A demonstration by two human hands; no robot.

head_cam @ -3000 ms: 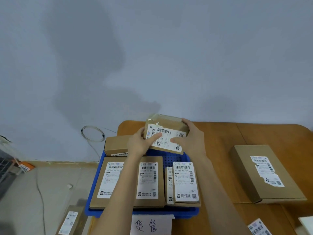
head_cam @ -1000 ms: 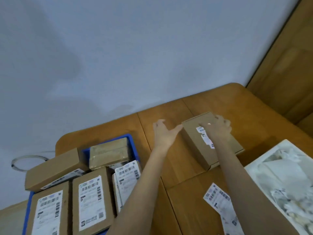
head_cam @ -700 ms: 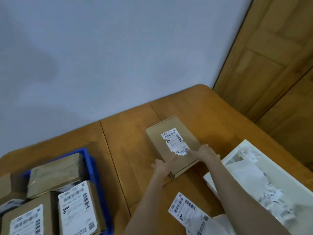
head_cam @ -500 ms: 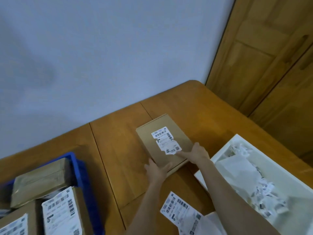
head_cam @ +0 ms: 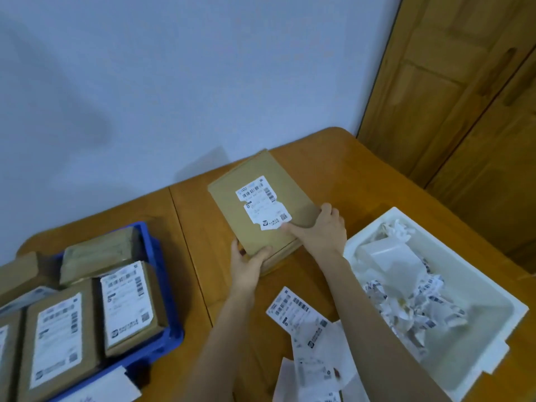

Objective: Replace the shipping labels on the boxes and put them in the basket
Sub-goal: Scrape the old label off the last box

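A flat brown cardboard box [head_cam: 232, 198] is tilted up off the wooden table [head_cam: 362, 175], its far end raised. It carries a partly torn white shipping label [head_cam: 261, 203]. My left hand [head_cam: 248, 264] grips its near left corner, thumb on top. My right hand [head_cam: 322, 230] holds the near right edge, thumb touching the label's lower corner. A blue basket [head_cam: 162, 285] at the left holds several labelled boxes [head_cam: 129, 306]. Fresh labels [head_cam: 298, 314] lie on the table between my forearms.
A white bin [head_cam: 487, 300] at the right is filled with crumpled torn labels and backing paper. A wooden door [head_cam: 464, 97] stands behind the table's right corner. The pale wall runs along the table's far edge. A white paper tag [head_cam: 101, 387] hangs on the basket's front.
I let go of the box placed in the basket and turned right. Both hands took hold of the flat box and lifted its far end off the table.
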